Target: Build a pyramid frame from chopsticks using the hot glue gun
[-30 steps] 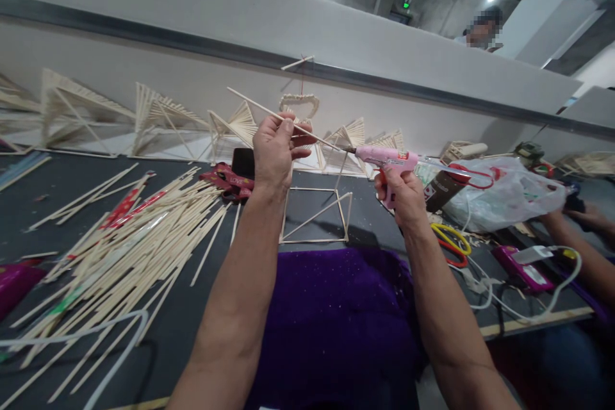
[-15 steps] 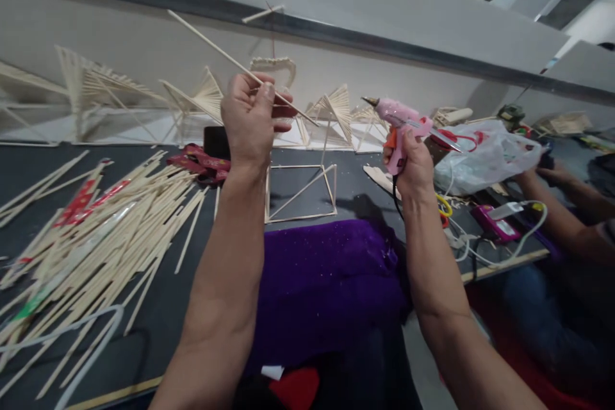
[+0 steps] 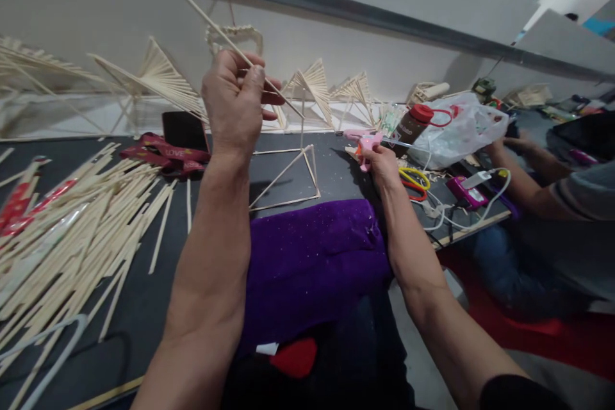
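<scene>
My left hand pinches a thin wooden stick between thumb and fingers, holding it slanted in the air above the table. In my right hand is a pink glue gun, low over the table with its nozzle pointing left. Between my arms, a frame of wooden sticks stands on the dark table, its left part hidden behind my left forearm. A purple cloth lies in front of that frame.
Many loose sticks cover the left side. Fan-shaped stick models line the wall. A brown bottle, a plastic bag, yellow-handled scissors and a purple power block with cables sit right. Another person's arm reaches in there.
My right hand has lowered the glue gun toward the table, uncovering the bottle. My left hand still holds the stick up. The view has shifted to the right.
</scene>
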The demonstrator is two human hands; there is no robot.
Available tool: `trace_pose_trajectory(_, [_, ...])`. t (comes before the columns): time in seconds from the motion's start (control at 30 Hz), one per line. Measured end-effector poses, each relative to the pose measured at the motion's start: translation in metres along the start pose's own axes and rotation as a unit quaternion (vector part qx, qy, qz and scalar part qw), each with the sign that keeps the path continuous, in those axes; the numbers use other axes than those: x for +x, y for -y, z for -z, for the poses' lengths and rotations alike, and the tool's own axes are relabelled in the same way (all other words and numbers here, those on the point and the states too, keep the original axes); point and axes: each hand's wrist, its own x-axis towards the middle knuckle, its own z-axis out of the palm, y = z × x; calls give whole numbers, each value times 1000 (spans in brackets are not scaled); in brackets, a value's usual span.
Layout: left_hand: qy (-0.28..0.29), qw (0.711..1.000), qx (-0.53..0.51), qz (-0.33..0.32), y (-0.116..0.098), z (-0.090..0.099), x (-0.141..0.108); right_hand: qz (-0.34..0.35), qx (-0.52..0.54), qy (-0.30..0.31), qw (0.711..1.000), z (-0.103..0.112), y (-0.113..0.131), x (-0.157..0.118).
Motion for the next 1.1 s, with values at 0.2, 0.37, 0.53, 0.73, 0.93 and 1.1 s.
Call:
trace_pose_trajectory(0.2, [8,998,-28,-48,0,-2,-1,9,-29,-19,999,-2,-11,4])
trace_pose_trajectory(0.37, [2,999,-23,-34,3,-1,0,9,-68,-28,997,2,-16,4])
trace_pose_trajectory(0.53, [-8,999,-30,-41,11,2,5,-7,-178,-54,983,12,-16,5])
trace_pose_trajectory(0.73, [6,1000,23,-4,24,-7,6,81,-540,-55,836,21,-5,2])
trace_pose_trajectory(0.93, [42,991,124,10,37,-16,7,159,-618,-75,766,18,18,-23])
trace_pose_trajectory(1.1, [71,982,177,15,50,-17,9,256,-465,82,844,-24,30,-12])
